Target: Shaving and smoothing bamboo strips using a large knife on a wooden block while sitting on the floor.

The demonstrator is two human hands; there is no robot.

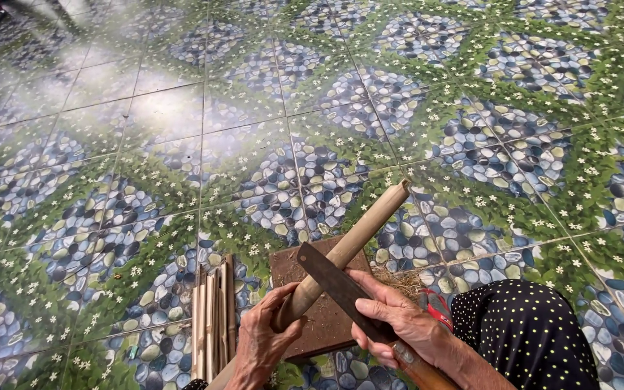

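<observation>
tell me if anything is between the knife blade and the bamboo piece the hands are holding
Nothing visible. The left hand grips the bamboo piece low down, and the right hand holds the knife with its blade lying straight across the bamboo, above the left hand's fingers, over the brown block.

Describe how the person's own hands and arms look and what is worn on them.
Both hands are bare: no gloves, rings or watch show. The left hand and right hand look lined and veined, with short nails. No sleeve shows on either forearm up to the frame edge. Dark fabric with small pale dots lies beside the right forearm; it seems to be clothing.
</observation>
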